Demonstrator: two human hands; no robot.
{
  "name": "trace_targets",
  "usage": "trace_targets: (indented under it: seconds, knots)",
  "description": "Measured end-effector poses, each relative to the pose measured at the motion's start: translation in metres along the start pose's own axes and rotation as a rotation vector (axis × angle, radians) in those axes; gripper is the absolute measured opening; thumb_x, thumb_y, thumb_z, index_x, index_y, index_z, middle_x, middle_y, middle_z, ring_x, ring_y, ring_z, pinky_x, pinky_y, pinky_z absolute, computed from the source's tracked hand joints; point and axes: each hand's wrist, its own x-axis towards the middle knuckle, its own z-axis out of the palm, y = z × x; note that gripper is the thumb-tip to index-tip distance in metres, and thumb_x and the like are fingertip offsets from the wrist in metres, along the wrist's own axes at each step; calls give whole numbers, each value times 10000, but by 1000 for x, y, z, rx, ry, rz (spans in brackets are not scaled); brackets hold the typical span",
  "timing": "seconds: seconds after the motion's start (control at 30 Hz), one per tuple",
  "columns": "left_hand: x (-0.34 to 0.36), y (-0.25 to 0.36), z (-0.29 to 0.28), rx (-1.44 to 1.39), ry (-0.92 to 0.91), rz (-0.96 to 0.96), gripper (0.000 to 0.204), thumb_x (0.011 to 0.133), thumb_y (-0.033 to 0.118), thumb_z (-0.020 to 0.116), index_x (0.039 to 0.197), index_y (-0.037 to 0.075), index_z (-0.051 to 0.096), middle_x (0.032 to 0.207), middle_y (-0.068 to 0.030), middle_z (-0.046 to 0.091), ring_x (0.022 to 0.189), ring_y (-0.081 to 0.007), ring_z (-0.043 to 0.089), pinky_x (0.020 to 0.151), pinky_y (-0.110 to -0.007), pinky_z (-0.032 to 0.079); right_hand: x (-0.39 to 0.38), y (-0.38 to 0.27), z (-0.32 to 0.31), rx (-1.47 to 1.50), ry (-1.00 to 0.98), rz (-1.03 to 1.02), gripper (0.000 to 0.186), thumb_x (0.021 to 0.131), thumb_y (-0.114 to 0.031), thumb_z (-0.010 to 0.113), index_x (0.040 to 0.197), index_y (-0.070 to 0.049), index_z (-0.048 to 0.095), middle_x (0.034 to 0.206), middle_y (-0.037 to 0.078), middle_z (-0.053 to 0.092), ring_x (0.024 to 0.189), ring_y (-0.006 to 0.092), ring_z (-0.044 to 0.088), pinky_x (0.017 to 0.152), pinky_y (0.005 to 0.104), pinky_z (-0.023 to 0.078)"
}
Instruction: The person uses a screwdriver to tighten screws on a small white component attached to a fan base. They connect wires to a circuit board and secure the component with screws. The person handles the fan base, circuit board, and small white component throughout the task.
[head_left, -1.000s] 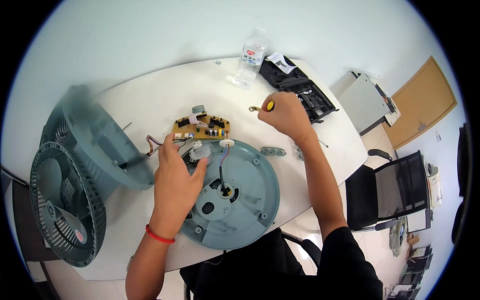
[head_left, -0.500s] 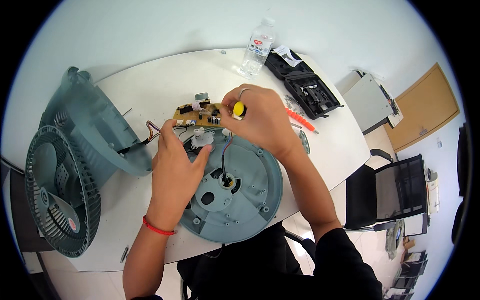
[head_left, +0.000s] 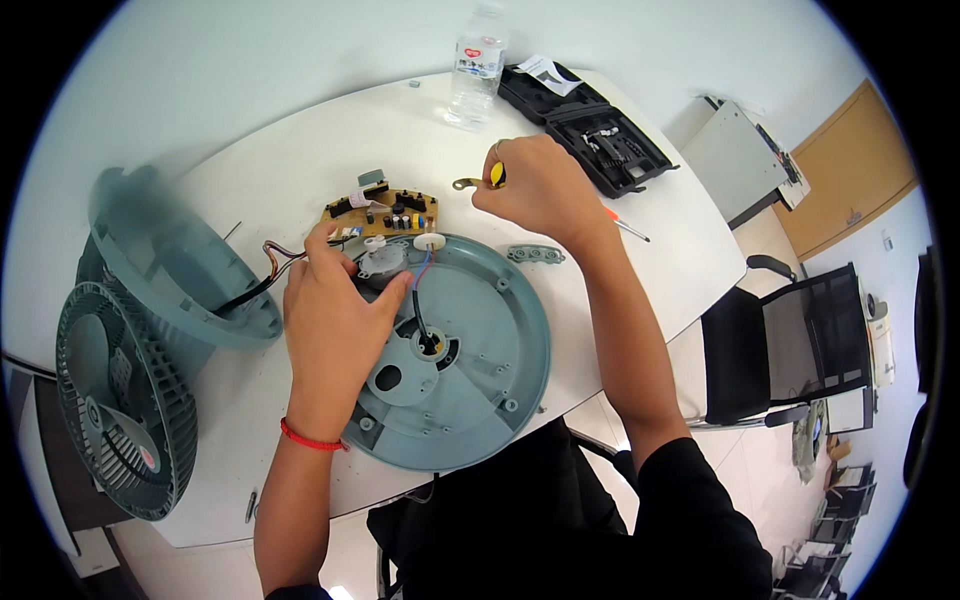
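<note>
My left hand [head_left: 335, 315] pinches a small round grey motor [head_left: 383, 262] between thumb and fingers, over the upper left rim of the round grey-green fan base [head_left: 480, 400]. Red and blue wires run from a white piece [head_left: 429, 241] on the base rim down to its centre. Just beyond stands a brown circuit board [head_left: 405, 212] with black and yellow components. My right hand [head_left: 545, 190] is closed, raised over the table right of the board. From its fingers show a yellow rounded end [head_left: 498, 174] and a small brass-coloured piece with a hole [head_left: 466, 184]; the rest is hidden.
The fan head with its grille [head_left: 125, 400] and a grey-green housing [head_left: 180, 265] stand at the left. A water bottle [head_left: 476, 80], an open black tool case [head_left: 610, 150], a grey-green button strip [head_left: 537, 254] and a partly hidden screwdriver [head_left: 632, 230] lie beyond and right.
My right hand has lifted away from the circuit board to the right, with the yellow-ended item. My left hand stays at the motor. The view has shifted slightly.
</note>
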Motion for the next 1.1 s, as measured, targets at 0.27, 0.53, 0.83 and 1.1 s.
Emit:
trace_targets:
  seconds: [0.27, 0.53, 0.83, 1.1]
  knots:
    - [5, 7, 8, 38, -8, -27, 811, 763, 256, 875, 1386, -22, 436, 868, -106, 623, 790, -302, 641, 730, -403, 520, -9, 20, -26, 127, -208, 15, 278, 694, -231, 718, 760, 39, 732, 676, 172, 682, 598, 287, 647, 646, 350, 547]
    - [3, 16, -2, -211, 14, -90, 756, 770, 176, 830, 1396, 27, 434, 1079, -164, 677, 867, -291, 670, 755, -404, 528, -76, -4, -85, 267, -263, 138, 221, 702, -180, 738, 746, 33, 703, 637, 111, 655, 571, 193, 609, 620, 288, 520]
    - [10, -11, -17, -790, 91, -146, 593, 844, 74, 753, 1380, 47, 503, 1154, -25, 629, 835, -103, 477, 728, -273, 420, -89, -25, -91, 296, 37, 81, 196, 736, -143, 736, 773, 45, 696, 646, 129, 647, 560, 218, 601, 611, 304, 508]
    - [-5, -7, -12, -884, 132, 22, 624, 815, -9, 764, 1377, 14, 494, 1258, -101, 582, 1131, -185, 573, 1012, -326, 448, -5, -47, -40, 433, 306, -383, 140, 807, -134, 767, 855, -10, 725, 786, 94, 720, 650, 229, 679, 611, 308, 531]
